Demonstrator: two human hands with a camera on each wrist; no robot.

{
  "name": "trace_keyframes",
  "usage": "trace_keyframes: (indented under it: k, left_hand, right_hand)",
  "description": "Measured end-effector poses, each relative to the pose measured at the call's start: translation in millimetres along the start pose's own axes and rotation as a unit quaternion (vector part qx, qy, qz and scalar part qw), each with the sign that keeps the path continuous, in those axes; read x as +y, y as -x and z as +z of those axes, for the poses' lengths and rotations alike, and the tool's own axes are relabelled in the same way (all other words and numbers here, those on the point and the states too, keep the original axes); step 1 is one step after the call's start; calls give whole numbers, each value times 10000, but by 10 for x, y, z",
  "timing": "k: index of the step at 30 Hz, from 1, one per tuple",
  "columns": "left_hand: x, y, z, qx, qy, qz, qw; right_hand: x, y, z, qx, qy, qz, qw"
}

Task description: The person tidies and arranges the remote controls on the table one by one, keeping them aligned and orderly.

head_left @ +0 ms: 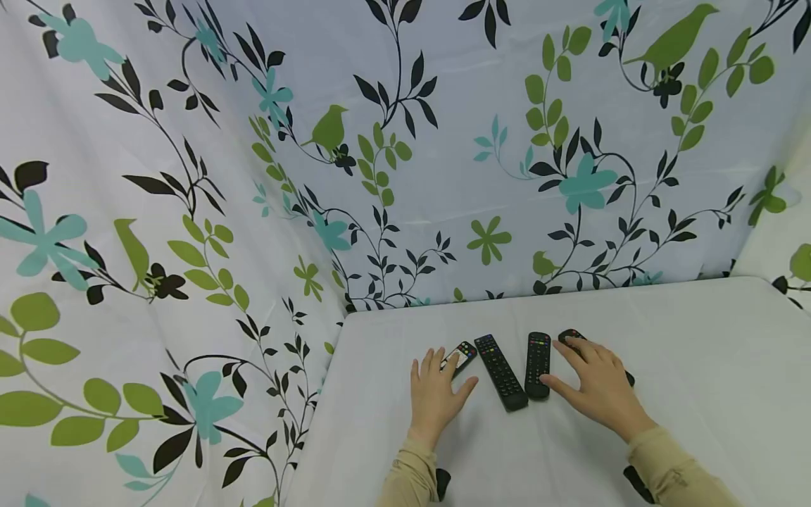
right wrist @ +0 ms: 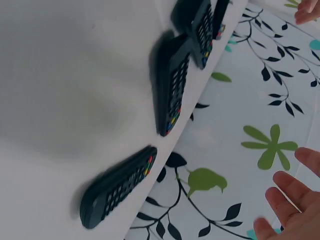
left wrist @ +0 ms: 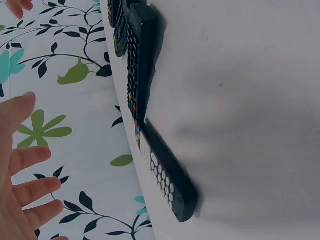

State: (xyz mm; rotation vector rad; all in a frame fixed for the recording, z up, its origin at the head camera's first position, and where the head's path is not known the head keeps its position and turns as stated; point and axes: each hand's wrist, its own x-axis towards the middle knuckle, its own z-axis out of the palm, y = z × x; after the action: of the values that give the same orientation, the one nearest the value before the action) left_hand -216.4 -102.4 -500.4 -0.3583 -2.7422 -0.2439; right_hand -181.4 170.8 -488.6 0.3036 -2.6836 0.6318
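My left hand (head_left: 436,398), fingers spread, hovers by a small remote control with a white button panel (head_left: 462,354), partly covering it in the head view. In the left wrist view a gap separates this hand (left wrist: 25,190) from that remote (left wrist: 172,187). A long black remote (head_left: 502,373) lies slanted beside it, then a rounded black remote (head_left: 538,365). Above the rightmost black remote (head_left: 572,335), my right hand (head_left: 598,387) is spread and hides its middle. The right wrist view shows that remote (right wrist: 120,187) apart from the hand (right wrist: 295,205).
The remotes lie on a white-covered table (head_left: 697,366). Behind it and to the left hangs a white curtain (head_left: 437,176) printed with leaves, birds and flowers. The table's back edge runs a little beyond the remotes.
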Motion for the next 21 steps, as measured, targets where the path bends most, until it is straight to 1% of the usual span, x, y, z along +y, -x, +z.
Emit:
trace_keyframes:
  k: [3, 6, 9, 12, 15, 21]
  left_hand:
    - [-27, -15, -23, 224, 34, -2, 9997]
    - [-55, -33, -34, 336, 32, -25, 9994]
    - [-89, -54, -30, 438, 1, -37, 9990]
    - [-132, -71, -21, 451, -7, -115, 9989]
    - [-179, -95, -11, 386, 39, -200, 9990]
    - [-267, -128, 0, 60, 258, -318, 9991]
  right_hand:
    - [-83, -14, 50, 100, -436, 100, 9989]
    - [-189, -26, 117, 145, -749, 178, 9969]
    - [-305, -45, 182, 187, -900, 150, 9957]
    - [-428, -69, 251, 185, -1012, 141, 9946]
    - [-544, -92, 325, 180, -1113, 148, 9935]
    - [-753, -108, 461, 196, -1173, 145, 9928]
